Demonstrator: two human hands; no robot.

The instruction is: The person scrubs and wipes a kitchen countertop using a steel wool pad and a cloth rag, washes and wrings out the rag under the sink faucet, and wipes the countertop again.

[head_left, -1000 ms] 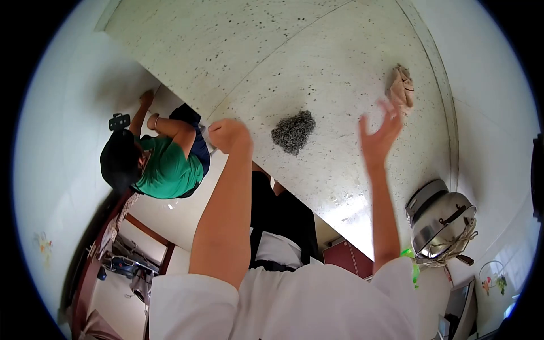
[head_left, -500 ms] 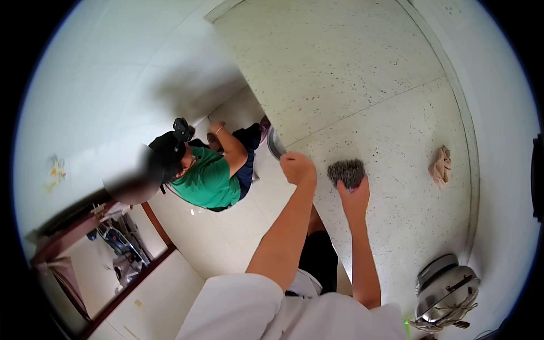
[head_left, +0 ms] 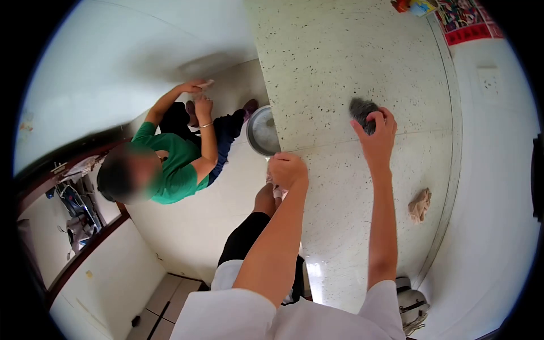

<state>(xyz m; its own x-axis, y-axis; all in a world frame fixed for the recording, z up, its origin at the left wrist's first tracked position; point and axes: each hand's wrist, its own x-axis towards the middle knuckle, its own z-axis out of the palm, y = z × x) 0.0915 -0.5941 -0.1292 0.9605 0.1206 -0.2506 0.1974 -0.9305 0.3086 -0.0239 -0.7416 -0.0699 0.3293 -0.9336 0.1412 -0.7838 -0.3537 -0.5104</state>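
My right hand [head_left: 378,139] is over the speckled pale tabletop [head_left: 340,215], its fingers curled round a dark grey, bristly scrub brush [head_left: 362,107]. The brush is at the surface; whether it presses down is unclear. My left hand [head_left: 288,170] is a closed fist at the tabletop's left edge. Anything inside that fist is hidden. Just beyond it, lower than the tabletop, a round grey basin [head_left: 249,133] holds cloudy, foamy-looking liquid. A crumpled beige cloth [head_left: 420,205] lies on the tabletop to the right of my right forearm.
A person in a green shirt [head_left: 178,170] bends at the left, a pale cloth in their hands. A grey bag [head_left: 412,306] stands at the lower right by the white wall [head_left: 493,187]. Colourful printed sheets [head_left: 462,20] are at the upper right.
My right hand has moved the brush farther out across the tabletop. My left fist stays by the edge. The view has shifted, showing more of the basin, and the other person has raised their hands.
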